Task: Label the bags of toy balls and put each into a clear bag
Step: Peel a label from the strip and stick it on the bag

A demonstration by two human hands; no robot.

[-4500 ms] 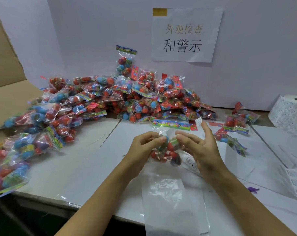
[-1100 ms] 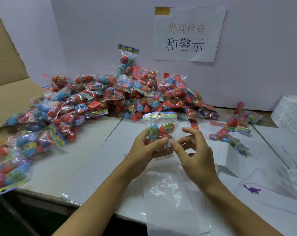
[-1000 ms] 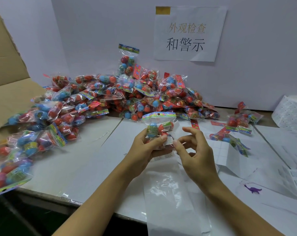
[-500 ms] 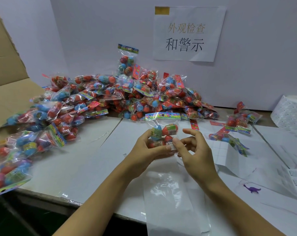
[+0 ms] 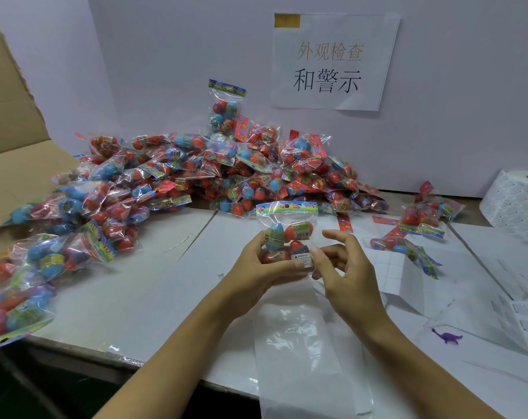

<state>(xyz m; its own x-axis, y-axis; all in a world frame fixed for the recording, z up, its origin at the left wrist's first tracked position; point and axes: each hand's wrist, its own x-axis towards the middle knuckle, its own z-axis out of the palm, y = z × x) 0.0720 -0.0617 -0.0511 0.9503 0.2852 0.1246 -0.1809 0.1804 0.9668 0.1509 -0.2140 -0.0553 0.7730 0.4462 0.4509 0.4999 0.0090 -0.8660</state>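
Observation:
My left hand (image 5: pixel 258 272) grips a small bag of toy balls (image 5: pixel 288 232) upright above the table, its colourful header card on top. A white warning label (image 5: pixel 302 257) sits on the bag's lower front, under my left thumb. My right hand (image 5: pixel 346 269) is beside it, thumb tip touching the label's right edge, the other fingers loosely curled. A clear bag (image 5: pixel 305 355) lies flat on the table below both hands, reaching over the front edge.
A big heap of ball bags (image 5: pixel 196 173) fills the back and left. A few more bags (image 5: pixel 420 220) lie at right. A label roll (image 5: pixel 516 201), label sheets (image 5: pixel 526 325), a purple dinosaur figure (image 5: pixel 448 337), a cardboard box (image 5: pixel 11 140) at left.
Since 4.5 s ago the bag went from lying low between both hands to upright in my left hand. In the last second my right thumb stays at the label and the bag shifts slightly right.

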